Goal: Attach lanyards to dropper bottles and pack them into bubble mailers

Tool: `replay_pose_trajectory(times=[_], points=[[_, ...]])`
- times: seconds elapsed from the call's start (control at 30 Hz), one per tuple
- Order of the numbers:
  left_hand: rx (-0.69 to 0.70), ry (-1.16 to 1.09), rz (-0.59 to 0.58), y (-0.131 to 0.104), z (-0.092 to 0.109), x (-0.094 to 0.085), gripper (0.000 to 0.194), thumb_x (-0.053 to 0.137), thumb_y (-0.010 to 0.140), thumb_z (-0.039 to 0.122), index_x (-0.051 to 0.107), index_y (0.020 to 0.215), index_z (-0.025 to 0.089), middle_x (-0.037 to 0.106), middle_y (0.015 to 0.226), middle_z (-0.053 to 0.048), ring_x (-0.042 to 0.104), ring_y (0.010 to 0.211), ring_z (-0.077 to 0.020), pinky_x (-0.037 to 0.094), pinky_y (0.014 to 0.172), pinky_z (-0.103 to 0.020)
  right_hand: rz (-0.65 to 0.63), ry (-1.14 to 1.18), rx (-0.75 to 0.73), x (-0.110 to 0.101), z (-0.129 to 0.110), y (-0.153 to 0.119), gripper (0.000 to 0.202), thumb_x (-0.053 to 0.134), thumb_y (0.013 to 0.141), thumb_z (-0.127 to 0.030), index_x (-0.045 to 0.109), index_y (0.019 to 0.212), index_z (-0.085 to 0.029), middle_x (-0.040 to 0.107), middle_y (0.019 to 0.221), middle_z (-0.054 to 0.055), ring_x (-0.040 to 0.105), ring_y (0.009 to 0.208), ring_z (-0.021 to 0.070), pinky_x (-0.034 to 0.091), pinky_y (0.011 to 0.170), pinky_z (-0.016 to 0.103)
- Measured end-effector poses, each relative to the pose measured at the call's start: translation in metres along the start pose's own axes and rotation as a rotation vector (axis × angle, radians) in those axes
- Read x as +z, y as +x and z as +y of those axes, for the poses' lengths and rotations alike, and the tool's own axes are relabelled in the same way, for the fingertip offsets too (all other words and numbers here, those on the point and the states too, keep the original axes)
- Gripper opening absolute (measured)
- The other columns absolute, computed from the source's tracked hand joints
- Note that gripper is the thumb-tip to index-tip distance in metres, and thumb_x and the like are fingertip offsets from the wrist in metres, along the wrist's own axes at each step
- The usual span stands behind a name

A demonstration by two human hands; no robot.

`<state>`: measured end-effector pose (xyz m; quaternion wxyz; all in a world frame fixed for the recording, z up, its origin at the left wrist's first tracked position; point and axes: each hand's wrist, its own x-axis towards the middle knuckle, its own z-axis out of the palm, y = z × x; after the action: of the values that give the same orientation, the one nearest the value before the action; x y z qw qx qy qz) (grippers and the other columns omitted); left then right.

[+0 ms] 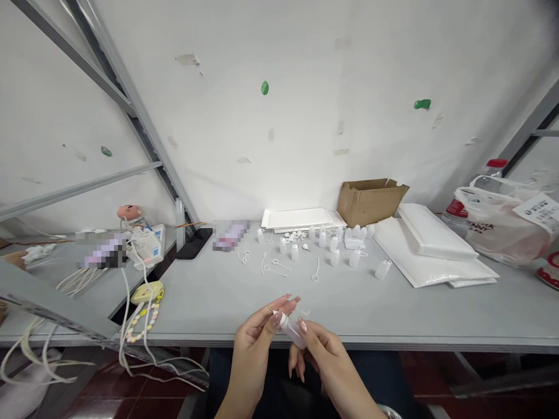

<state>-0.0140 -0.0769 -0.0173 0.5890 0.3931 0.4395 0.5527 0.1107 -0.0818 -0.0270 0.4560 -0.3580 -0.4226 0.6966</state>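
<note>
A small translucent white bottle (292, 331) is held between my two hands at the table's front edge, tilted with its top toward the upper left. My left hand (261, 329) pinches the top end, where a thin tip shows. My right hand (321, 348) grips the bottle's body between thumb and fingers. Farther back on the grey table (209, 297) stand several similar small bottles (334, 258), and one bottle (383, 269) leans at their right. Loose white ring-ended pieces (315, 270) lie in front of and left of them.
An open cardboard box (371, 203) and flat white packages (275, 219) are by the wall. White padded mailers (437, 256) and a plastic bag (498, 224) are at the right. At the left are a black phone (194, 243), a yellow case with beads (147, 293) and white cables.
</note>
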Motion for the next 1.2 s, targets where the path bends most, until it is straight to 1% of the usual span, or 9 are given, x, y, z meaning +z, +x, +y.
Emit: replay_pose_trajectory(times=[0.13,0.23,0.4,0.57,0.77,0.87,0.97,1.07,1.2], points=[[0.061,0.025,0.053,0.001,0.0,0.001,0.026,0.057,0.079,0.033,0.066,0.096,0.016,0.063,0.115,-0.011,0.048,0.118,-0.0264,0.032,0.102,-0.041,0.033,0.02,-0.057,-0.002,0.001,0.0,0.038,0.067,0.069,-0.047,0.057,0.087,-0.015,0.059,0.061,-0.001,0.05,0.051,0.0095,0.04,0.049,0.021],[0.083,0.043,0.013,0.002,0.002,-0.001,0.023,0.056,0.079,0.032,0.067,0.092,0.016,0.065,0.111,-0.011,0.046,0.12,-0.0265,0.03,0.103,-0.041,0.028,-0.03,-0.055,-0.002,0.003,-0.001,0.036,0.059,0.075,-0.05,0.056,0.075,-0.014,0.056,0.052,-0.002,0.047,0.044,0.0075,0.036,0.045,0.019],[0.056,0.052,-0.059,0.004,0.006,-0.004,0.021,0.055,0.08,0.032,0.068,0.087,0.016,0.069,0.102,-0.01,0.047,0.118,-0.0258,0.031,0.102,-0.04,0.009,-0.062,0.025,-0.001,0.006,-0.001,0.052,0.04,0.082,-0.058,0.057,0.064,-0.013,0.05,0.041,-0.002,0.042,0.034,0.0073,0.031,0.037,0.019],[0.029,0.031,-0.001,0.004,0.006,-0.002,0.022,0.056,0.079,0.032,0.068,0.085,0.015,0.069,0.101,-0.011,0.049,0.117,-0.0273,0.033,0.1,-0.041,0.087,-0.082,-0.084,-0.002,0.006,0.0,0.039,0.065,0.069,-0.049,0.059,0.09,-0.016,0.055,0.061,-0.002,0.048,0.052,0.0101,0.041,0.05,0.023],[0.051,0.051,-0.041,0.005,0.005,-0.002,0.018,0.057,0.078,0.031,0.068,0.082,0.016,0.07,0.101,-0.011,0.05,0.115,-0.0272,0.032,0.101,-0.042,0.061,-0.096,-0.058,-0.004,0.008,0.001,0.037,0.06,0.072,-0.052,0.056,0.076,-0.016,0.051,0.06,-0.002,0.043,0.048,0.0086,0.038,0.045,0.021],[0.05,0.128,-0.043,0.005,0.006,-0.003,0.024,0.055,0.079,0.034,0.067,0.092,0.017,0.067,0.107,-0.011,0.052,0.114,-0.0263,0.033,0.101,-0.041,0.059,-0.125,-0.077,-0.006,0.007,0.001,0.037,0.056,0.076,-0.053,0.056,0.077,-0.016,0.051,0.059,-0.002,0.041,0.046,0.0082,0.037,0.045,0.022],[0.06,0.251,-0.02,0.004,0.008,-0.005,0.033,0.051,0.08,0.04,0.065,0.1,0.018,0.067,0.107,-0.01,0.056,0.108,-0.0255,0.038,0.097,-0.039,0.177,-0.235,-0.161,-0.01,0.005,-0.002,0.032,0.055,0.078,-0.047,0.058,0.086,-0.017,0.052,0.065,-0.001,0.045,0.054,0.0108,0.04,0.052,0.024],[0.067,0.422,0.012,0.001,0.012,-0.008,0.027,0.061,0.072,0.039,0.07,0.089,0.02,0.07,0.097,-0.009,0.061,0.098,-0.0265,0.044,0.088,-0.036,0.28,-0.343,-0.219,-0.013,0.005,-0.004,0.028,0.055,0.08,-0.044,0.058,0.09,-0.018,0.049,0.064,-0.002,0.046,0.058,0.0121,0.041,0.059,0.025],[0.044,0.572,0.013,0.0,0.017,-0.006,0.013,0.068,0.065,0.032,0.073,0.073,0.022,0.072,0.082,-0.006,0.063,0.084,-0.0255,0.048,0.079,-0.032,0.293,-0.426,-0.272,-0.016,0.008,-0.006,0.024,0.052,0.082,-0.041,0.058,0.092,-0.019,0.048,0.064,-0.002,0.048,0.061,0.0134,0.043,0.063,0.027]])
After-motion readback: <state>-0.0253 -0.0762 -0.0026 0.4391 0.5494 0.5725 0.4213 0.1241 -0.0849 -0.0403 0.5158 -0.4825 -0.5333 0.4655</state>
